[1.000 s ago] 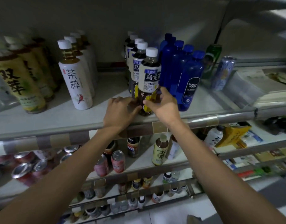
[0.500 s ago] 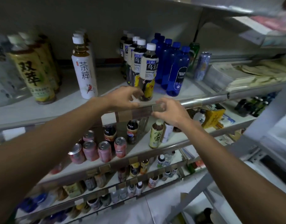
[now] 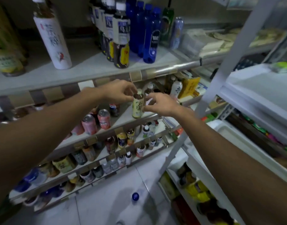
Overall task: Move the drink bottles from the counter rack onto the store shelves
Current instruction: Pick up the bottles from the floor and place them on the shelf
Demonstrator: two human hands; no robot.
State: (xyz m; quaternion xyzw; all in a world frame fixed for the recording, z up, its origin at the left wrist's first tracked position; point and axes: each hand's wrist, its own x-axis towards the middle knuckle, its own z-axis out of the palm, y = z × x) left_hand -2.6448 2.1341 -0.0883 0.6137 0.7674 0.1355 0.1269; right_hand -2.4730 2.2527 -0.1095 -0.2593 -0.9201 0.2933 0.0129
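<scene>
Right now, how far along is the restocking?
Done: oolong tea bottles and blue soda bottles stand lined up on the top shelf. In hand: left hand and right hand, fingers curled, flank a yellow-labelled tea bottle on the second shelf; contact unclear. Left: the counter rack is out of view, so the remainder can't be judged.
</scene>
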